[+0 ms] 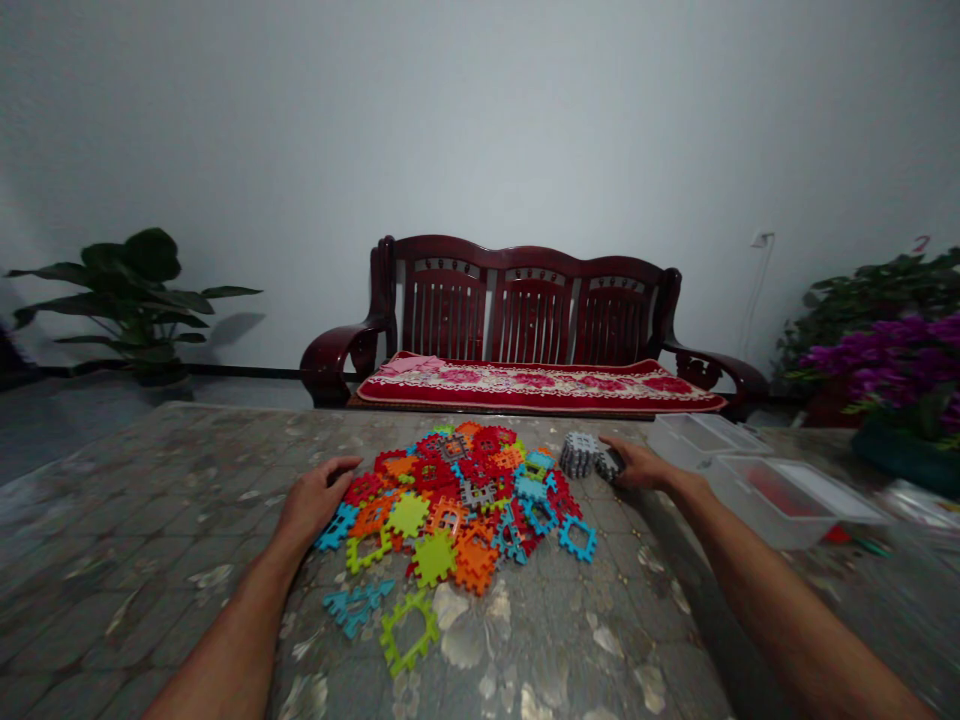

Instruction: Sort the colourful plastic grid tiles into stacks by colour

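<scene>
"One pale wall fills the back. What stands between it and the heap of toothed pieces?"

"A dark wooden bench, well behind the heap, with a red flowered cushion on its seat. The heap itself lies on a grey patterned surface."

"And to either side of it?"

"Well to the heap's left, past the surface, a broad-leaved plant; well to its right, purple flowers."

"What is the heap made of?"

"Flat notched pieces in red, orange, lime, blue and some grey, overlapping. Near its right side stand two clear boxes, something red showing in the front one."

"The hands?"

"The left hand is at the heap's left edge, loosely curled, nothing visible in its grasp; I can't tell whether it touches the pieces. The right hand, just right of the heap's far end, has its fingers around grey pieces, right beside a grey stack."

"Anything smaller?"

"In front of the heap lie a lime frame and a blue triangular piece."

"Any writing?"

"Far to the heap's right, above the foliage, a red mark shaped like a 2."
</scene>
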### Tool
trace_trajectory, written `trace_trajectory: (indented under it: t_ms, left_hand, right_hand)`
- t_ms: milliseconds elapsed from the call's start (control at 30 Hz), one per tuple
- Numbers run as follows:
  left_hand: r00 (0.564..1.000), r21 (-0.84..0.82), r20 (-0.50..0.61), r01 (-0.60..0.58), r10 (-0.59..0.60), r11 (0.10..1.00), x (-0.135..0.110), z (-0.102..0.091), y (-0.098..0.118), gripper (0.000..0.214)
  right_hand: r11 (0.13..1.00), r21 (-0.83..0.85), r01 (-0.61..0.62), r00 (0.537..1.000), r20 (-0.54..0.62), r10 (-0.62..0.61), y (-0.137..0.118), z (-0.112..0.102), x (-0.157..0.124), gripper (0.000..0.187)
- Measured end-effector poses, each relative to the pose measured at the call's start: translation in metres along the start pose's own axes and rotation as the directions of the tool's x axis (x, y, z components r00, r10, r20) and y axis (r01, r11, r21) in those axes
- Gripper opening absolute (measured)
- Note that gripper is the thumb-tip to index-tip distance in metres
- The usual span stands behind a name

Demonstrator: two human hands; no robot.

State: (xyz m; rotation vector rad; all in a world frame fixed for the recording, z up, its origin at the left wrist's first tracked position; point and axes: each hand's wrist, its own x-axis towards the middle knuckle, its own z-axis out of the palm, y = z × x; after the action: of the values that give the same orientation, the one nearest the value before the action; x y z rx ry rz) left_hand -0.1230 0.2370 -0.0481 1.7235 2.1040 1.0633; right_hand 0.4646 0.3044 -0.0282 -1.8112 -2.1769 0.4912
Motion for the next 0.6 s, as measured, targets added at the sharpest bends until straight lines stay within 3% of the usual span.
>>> trace_trajectory:
  t_ms: [233, 367, 467, 600]
  left_hand:
    - [1.0, -0.028, -0.019, -0.001, 0.0, 1.0, -0.002, 0.001, 0.002, 0.034]
    - [1.0, -0.033, -0.011, 0.005, -0.006, 0.999, -0.003, 0.0, 0.005, 0.035]
    - [1.0, -0.023, 0.001, -0.016, 0.016, 1.0, -0.003, 0.001, 0.005, 0.036]
    - [1.0, -0.013, 0.008, -0.021, 0.021, 1.0, -0.002, 0.001, 0.003, 0.038]
  right_hand:
    - [1.0, 0.024, -0.003, 0.999, -0.044, 0.004, -0.003, -0.003, -0.009, 0.097]
    - [1.0, 0.0, -0.03, 0.966, -0.257, 0.029, -0.025, -0.013, -0.026, 0.08]
    - [0.991, 0.076, 0.113, 0.93, -0.359, -0.079, -0.077, -0.008, -0.043, 0.053]
    - [0.924, 0.02, 0.382, 0.88, -0.314, -0.357, -0.176, 0.024, -0.067, 0.022]
